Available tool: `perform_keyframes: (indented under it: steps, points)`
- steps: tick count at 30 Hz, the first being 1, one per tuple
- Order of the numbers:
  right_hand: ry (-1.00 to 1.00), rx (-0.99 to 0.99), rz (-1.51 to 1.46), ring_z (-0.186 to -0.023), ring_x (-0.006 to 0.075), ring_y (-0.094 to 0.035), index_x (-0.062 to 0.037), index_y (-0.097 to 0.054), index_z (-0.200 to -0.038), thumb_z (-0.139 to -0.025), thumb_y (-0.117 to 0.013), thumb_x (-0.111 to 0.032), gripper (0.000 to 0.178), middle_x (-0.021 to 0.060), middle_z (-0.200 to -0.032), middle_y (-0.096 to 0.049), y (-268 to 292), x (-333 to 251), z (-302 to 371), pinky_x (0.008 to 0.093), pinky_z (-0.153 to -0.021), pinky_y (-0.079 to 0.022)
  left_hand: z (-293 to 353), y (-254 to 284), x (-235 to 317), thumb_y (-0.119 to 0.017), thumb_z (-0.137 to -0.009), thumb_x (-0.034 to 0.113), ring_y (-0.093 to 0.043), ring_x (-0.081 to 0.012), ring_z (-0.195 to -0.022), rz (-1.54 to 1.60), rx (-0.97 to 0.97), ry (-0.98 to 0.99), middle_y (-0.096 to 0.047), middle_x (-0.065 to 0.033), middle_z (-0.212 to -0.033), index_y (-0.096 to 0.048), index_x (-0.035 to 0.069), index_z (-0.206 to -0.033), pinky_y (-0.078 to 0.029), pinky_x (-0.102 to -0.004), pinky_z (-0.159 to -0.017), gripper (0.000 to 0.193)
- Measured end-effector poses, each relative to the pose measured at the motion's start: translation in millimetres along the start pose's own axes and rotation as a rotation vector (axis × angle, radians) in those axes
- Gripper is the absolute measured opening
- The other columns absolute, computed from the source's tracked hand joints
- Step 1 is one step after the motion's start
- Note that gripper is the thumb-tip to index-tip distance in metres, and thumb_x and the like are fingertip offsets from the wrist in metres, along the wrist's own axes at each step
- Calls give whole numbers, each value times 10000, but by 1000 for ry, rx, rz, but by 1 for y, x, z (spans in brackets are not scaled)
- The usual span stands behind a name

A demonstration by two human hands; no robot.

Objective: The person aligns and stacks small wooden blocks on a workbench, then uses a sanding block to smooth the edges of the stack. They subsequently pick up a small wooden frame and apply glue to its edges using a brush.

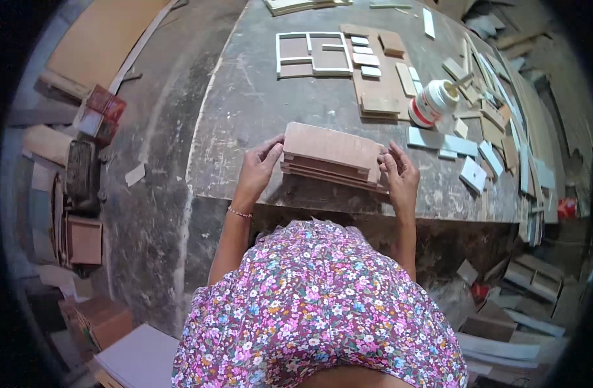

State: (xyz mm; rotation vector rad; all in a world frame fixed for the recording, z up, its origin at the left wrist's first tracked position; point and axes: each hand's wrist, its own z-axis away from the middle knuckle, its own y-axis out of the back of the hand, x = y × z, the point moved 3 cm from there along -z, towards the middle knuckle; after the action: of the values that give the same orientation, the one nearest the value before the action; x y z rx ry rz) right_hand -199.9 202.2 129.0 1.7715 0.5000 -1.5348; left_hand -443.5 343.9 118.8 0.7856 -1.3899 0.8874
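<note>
A small layered wooden assembly (332, 149) stands near the front edge of the worktable. Its top is a plain light-brown board, and several slats with gaps show below along the side toward me. My left hand (261, 169) grips its left end, thumb and fingers closed at the corner. At the opposite end, my right hand (400, 169) has its thumb and bent fingers against the right edge. Some of the right fingertips are hidden behind the wood.
A white glue tub (433, 103) with a red band, a stick in its mouth, stands beyond my right hand. Behind lie a white-edged divided frame (314, 54) and a brown board (382, 77) bearing small blocks. White offcuts (442, 141) and strips cover the table's right side.
</note>
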Motion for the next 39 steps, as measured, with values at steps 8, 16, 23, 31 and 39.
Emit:
perform_keyframes:
  steps: [8, 16, 23, 31, 39]
  points:
    - [-33, 50, -44, -766, 115, -596, 21, -523, -1150, -855, -541, -112, 324, 93, -906, -628, -18, 6, 15, 242, -687, -511, -4, 13, -6, -460, -857, 28, -549, -173, -996, -14, -91, 59, -576, -124, -1103, -531, -50, -1136, -416, -275, -882, 298]
    - [-21, 82, 51, -690, 92, -562, 23, -542, -1131, -860, -553, -165, 330, 63, -841, -610, -23, 3, 14, 232, -624, -483, -6, 15, -5, -442, -843, -22, -551, -166, -994, -3, -139, 66, -580, -127, -1099, -525, -54, -1140, -417, -269, -877, 310]
    - [-74, 64, 96, -670, 70, -539, 17, -537, -1142, -872, -540, -164, 325, 45, -856, -588, -25, -3, 15, 208, -597, -462, -7, 16, -6, -459, -857, 19, -539, -176, -1035, 17, -195, 54, -557, -122, -1137, -508, -50, -1159, -424, -280, -898, 314]
    - [-55, 71, -10, -683, 66, -519, 31, -539, -1129, -868, -549, -144, 315, 18, -818, -552, -28, 6, 11, 210, -611, -470, -9, 18, -10, -432, -842, -32, -554, -175, -1003, 57, -151, 54, -581, -123, -1096, -526, -46, -1143, -439, -275, -857, 316]
    - [-180, 69, -143, -718, 92, -566, 19, -542, -1129, -860, -562, -170, 330, 67, -926, -596, -31, 10, 10, 211, -618, -496, -12, 22, -11, -423, -854, -32, -557, -159, -987, 18, -139, 103, -582, -108, -1092, -527, -31, -1149, -452, -269, -845, 313]
